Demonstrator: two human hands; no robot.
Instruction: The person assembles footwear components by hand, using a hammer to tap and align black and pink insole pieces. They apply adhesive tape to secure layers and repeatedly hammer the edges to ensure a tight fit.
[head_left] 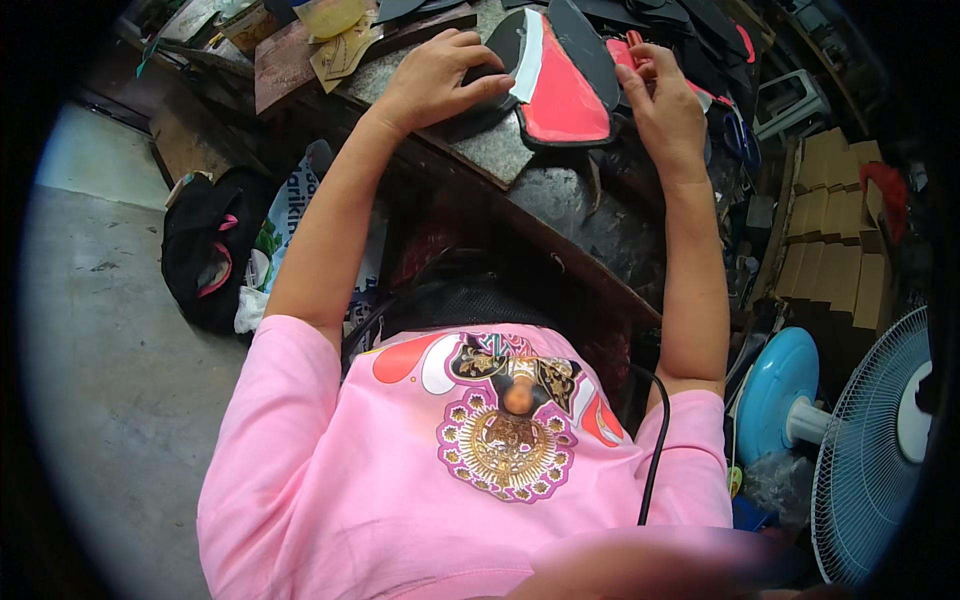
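Note:
At the far side of the workbench, my left hand [440, 82] curls over the edge of a dark rounded flat piece [507, 38], its thumb near a white strip [528, 58]. Beside the strip lies a glossy pink-red panel [566, 95] with a dark border. A dark grey oval piece [585, 40] overlaps the panel's right side. My right hand [668, 108] is closed around a slim red object [633, 40], right of these pieces; the fingers partly hide it, so its kind is unclear.
More dark flat pieces [690, 25] pile up at the back right. A yellowish container [330, 15] and brown boards [290, 62] are at the back left. Stacked cardboard pieces [835, 225], a blue round-based object [778, 385] and a fan [875, 460] stand to the right. A black bag [205, 260] sits left.

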